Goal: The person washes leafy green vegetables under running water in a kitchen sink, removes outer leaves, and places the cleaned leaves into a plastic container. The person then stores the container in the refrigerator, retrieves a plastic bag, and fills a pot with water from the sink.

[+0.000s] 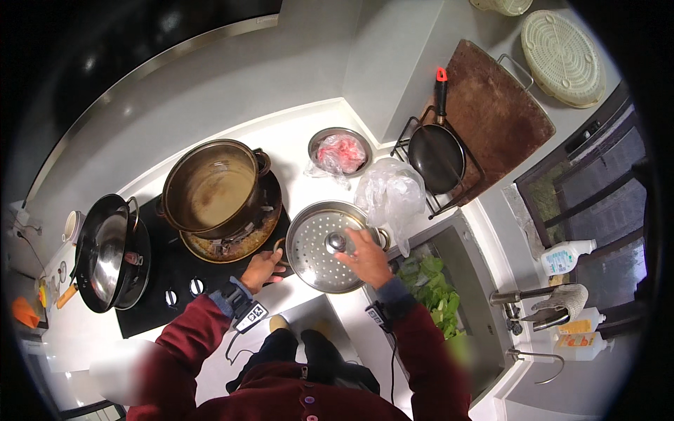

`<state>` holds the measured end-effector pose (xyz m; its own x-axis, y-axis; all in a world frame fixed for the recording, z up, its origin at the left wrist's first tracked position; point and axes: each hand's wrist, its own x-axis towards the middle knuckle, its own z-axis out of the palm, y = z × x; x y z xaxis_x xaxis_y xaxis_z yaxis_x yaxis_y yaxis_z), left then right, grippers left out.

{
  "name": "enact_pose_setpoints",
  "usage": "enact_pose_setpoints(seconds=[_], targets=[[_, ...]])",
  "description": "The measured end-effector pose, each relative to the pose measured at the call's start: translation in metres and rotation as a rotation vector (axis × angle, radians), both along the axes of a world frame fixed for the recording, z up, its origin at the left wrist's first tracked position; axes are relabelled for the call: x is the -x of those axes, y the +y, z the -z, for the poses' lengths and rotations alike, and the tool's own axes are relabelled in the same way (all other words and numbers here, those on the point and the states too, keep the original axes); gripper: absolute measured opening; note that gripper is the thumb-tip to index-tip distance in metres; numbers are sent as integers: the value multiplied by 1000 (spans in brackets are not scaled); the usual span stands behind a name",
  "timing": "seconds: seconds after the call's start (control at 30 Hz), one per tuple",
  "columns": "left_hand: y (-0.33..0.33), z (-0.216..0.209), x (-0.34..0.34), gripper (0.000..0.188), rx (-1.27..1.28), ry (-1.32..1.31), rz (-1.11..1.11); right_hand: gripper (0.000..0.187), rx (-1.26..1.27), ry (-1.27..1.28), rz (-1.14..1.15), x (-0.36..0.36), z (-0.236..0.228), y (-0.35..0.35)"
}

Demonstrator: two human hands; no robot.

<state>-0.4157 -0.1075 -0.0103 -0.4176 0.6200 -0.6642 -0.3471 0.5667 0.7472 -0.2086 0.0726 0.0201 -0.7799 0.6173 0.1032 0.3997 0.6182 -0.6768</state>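
A round steel steamer pot (303,270) stands on the white counter between the stove and the sink. Its lid (326,219) has a knob (335,243) in the middle, and a pattern of holes shows across its top. My left hand (262,271) is closed at the pot's left side handle, its fingertips partly hidden against it. Over the right half of the lid is my right hand (367,258), thumb and fingers apart on the knob's right side. Whether they touch the knob, I cannot tell.
On the black stove (165,274) are a large brown pot (214,186) and a wok (105,256). Behind the steamer sit a steel bowl (316,145) with bagged red contents and a clear plastic bag (391,189). Leafy greens (432,291) lie in the sink (484,344). A small pan (435,160) rests rightward.
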Motion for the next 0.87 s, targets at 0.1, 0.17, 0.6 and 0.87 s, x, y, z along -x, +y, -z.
enact_pose_setpoints(seconds=[0.1, 0.17, 0.6, 0.87], targets=[[5, 1, 3, 41, 10, -131, -76, 48, -128, -95, -29, 22, -1, -6], [8, 3, 5, 32, -10, -159, -59, 47, -161, -121, -41, 31, 2, -2], [11, 11, 12, 29, -69, -171, -70, 30, 659, 317, 49, -5, -40, 28], [20, -10, 19, 40, -20, -114, 223, 48, 450, 509, -245, -108, -48, 49]])
